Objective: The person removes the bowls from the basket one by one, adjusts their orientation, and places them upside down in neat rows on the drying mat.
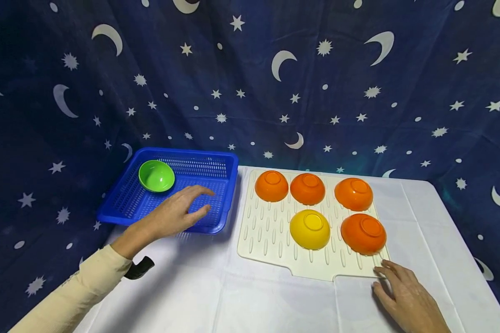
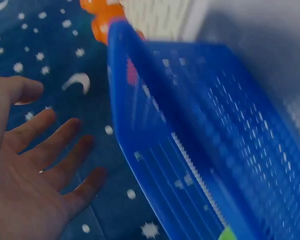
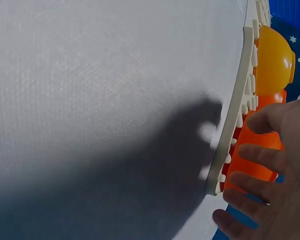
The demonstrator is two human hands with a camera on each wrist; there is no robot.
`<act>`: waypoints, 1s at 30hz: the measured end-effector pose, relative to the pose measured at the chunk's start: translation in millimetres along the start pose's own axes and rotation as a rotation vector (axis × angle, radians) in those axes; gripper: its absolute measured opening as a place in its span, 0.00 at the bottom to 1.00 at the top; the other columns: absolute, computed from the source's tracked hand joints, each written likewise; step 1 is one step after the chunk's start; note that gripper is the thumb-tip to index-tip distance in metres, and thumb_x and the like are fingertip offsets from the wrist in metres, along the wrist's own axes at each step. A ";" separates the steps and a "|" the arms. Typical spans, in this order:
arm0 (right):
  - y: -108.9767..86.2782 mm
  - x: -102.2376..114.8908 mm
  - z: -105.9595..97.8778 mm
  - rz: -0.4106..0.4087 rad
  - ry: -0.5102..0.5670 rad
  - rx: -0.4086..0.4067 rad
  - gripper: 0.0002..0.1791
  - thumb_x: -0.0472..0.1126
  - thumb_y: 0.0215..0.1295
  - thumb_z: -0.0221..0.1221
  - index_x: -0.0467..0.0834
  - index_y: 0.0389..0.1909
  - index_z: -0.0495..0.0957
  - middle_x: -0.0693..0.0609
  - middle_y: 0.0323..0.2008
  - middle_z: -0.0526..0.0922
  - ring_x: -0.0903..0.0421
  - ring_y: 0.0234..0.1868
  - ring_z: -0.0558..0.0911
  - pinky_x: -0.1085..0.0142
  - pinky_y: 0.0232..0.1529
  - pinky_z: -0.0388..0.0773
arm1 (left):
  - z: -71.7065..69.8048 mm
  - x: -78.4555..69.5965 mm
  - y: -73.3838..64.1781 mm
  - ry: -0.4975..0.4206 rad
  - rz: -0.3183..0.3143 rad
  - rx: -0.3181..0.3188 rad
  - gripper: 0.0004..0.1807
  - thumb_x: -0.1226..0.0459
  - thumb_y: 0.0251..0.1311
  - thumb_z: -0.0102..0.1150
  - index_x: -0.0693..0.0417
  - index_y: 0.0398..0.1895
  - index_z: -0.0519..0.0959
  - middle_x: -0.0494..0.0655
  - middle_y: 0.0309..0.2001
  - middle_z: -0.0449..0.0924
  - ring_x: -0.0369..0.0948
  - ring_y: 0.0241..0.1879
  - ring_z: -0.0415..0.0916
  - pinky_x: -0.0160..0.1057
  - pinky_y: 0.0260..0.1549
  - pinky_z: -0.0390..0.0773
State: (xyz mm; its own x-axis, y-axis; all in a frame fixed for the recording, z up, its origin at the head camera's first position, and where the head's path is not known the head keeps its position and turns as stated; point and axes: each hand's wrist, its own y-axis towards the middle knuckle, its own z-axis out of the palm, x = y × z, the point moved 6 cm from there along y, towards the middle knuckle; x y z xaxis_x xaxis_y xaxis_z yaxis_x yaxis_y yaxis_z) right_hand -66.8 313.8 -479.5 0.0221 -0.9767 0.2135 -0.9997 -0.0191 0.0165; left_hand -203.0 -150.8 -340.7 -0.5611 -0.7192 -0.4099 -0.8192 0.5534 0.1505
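**A:** Where is the green bowl [image 1: 156, 175]?

**B:** Upright in the far left corner of a blue slotted basket [image 1: 222, 162]. The left hand [image 1: 178, 212] hovers over the basket just beside it, fingers spread and straight, holding nothing.

**A:** How would it handle?

**B:** Likely light, stiff, smooth plastic; the rim looks the best place to grasp.

**A:** And beyond?

**B:** To the right, a cream ridged mat [image 1: 262, 231] carries four orange bowls and one yellow bowl [image 1: 310, 229], all upside down. The right hand [image 1: 404, 296] rests flat at its near corner, fingers relaxed, gripping nothing.
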 end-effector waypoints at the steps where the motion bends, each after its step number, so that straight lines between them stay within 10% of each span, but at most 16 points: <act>1: -0.2 -1.1 2.3 0.010 -0.008 0.027 0.22 0.50 0.54 0.60 0.38 0.44 0.75 0.37 0.52 0.65 0.37 0.51 0.64 0.37 0.45 0.61 | -2.6 5.0 1.6 -0.011 -0.011 0.009 0.20 0.52 0.61 0.50 0.50 0.54 0.70 0.44 0.53 0.70 0.42 0.57 0.63 0.47 0.54 0.63; 17: 0.5 -17.3 8.7 0.098 -0.051 0.104 0.33 0.54 0.54 0.59 0.32 0.51 0.68 0.30 0.55 0.58 0.32 0.52 0.60 0.35 0.47 0.57 | -48.5 79.6 30.5 -0.023 -0.348 0.037 0.33 0.40 0.55 0.50 0.55 0.54 0.68 0.54 0.54 0.70 0.51 0.50 0.67 0.55 0.48 0.66; 30: 8.6 -32.3 8.3 0.076 -0.050 0.017 0.35 0.54 0.66 0.46 0.24 0.56 0.61 0.30 0.53 0.61 0.32 0.52 0.60 0.36 0.43 0.60 | -78.1 132.6 52.2 0.040 -0.485 0.139 0.38 0.47 0.57 0.53 0.69 0.60 0.60 0.66 0.58 0.62 0.61 0.55 0.60 0.59 0.50 0.61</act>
State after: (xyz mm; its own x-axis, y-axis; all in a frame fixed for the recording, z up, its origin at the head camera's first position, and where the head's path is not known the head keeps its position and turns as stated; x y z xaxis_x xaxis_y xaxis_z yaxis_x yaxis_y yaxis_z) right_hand -76.2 343.4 -494.4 -0.0538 -0.9849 0.1646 -0.9985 0.0520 -0.0150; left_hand -329.4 -250.1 -316.8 -0.1264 -0.9213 -0.3677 -0.9647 0.2005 -0.1706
